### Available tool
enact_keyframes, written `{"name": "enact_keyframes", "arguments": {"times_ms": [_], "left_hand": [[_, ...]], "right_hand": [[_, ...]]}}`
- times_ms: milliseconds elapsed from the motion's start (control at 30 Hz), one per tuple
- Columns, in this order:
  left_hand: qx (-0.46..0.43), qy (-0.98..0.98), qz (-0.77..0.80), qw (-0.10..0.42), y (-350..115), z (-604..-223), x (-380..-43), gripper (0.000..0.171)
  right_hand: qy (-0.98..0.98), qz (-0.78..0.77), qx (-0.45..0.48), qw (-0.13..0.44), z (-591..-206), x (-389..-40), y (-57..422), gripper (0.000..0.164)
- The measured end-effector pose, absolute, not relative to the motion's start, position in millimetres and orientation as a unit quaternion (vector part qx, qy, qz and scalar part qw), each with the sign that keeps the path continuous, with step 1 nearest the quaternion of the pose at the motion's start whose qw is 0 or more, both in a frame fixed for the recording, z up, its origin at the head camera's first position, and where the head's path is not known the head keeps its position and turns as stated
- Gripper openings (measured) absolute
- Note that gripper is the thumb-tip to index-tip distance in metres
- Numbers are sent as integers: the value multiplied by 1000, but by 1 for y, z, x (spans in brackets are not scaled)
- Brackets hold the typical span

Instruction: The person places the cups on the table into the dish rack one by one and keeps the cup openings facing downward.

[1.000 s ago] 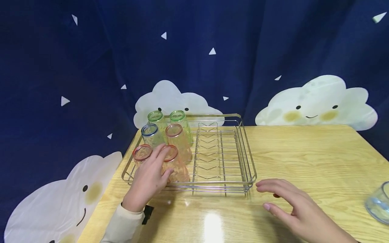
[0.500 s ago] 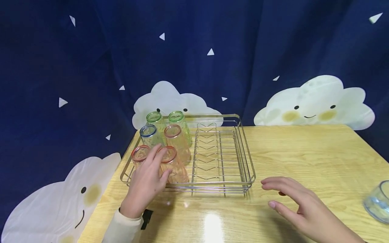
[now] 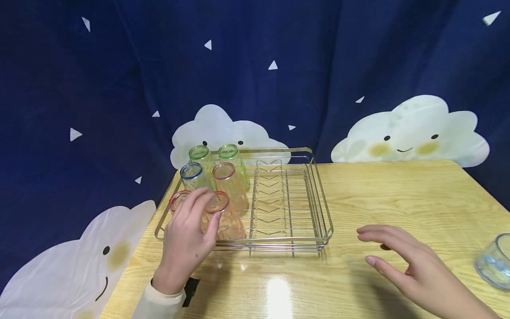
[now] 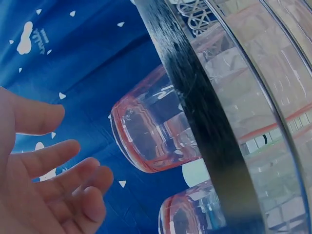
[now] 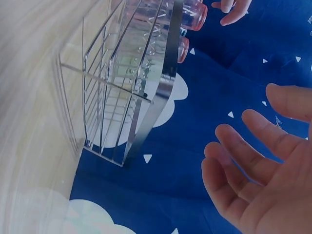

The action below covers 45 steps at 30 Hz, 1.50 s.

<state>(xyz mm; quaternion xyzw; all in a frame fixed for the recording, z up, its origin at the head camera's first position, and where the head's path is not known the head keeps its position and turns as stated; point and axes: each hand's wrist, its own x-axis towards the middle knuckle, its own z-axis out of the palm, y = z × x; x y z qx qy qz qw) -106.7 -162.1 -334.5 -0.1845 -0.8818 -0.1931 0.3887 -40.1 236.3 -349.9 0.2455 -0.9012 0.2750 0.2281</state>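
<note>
Several tinted glasses stand upside down on the left side of a wire dish rack (image 3: 326, 208). My left hand (image 3: 185, 239) is above the rack's front left part, near the two front red-rimmed glasses. In the left wrist view, the fingers of the left hand (image 4: 53, 180) are bent loosely and hold nothing, apart from the nearer red-rimmed glass (image 4: 165, 122). The left hand partly hides the front left glass (image 3: 178, 200) in the head view; the front right one (image 3: 229, 221) shows better. My right hand (image 3: 418, 266) hovers over the table right of the rack, fingers relaxed and holding nothing.
A clear bluish glass (image 3: 494, 261) stands on the wooden table (image 3: 398, 199) at the far right. Behind the front glasses are a blue-rimmed glass (image 3: 195, 177), a pink one (image 3: 231, 188) and two green ones. A dark blue curtain (image 3: 255, 88) hangs behind.
My left hand has drawn back slightly toward me and up from the front right glass, its thumb raised. My right hand has moved a little to the right. The glasses stay in place.
</note>
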Motion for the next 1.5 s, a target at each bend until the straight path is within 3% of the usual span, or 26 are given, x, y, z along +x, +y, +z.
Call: {"name": "enact_keyframes", "arguments": {"times_ms": [500, 833, 1500], "left_hand": [[-238, -863, -214, 391, -161, -335, -106, 41], [-237, -865, -230, 378, -162, -335, -106, 37], [-250, -865, -238, 365, -153, -337, -107, 36]], "right_hand": [[-912, 264, 212, 233, -343, -39, 252, 57], [-901, 267, 213, 267, -338, -41, 266, 59], [-882, 286, 162, 337, -340, -44, 313, 38]]}}
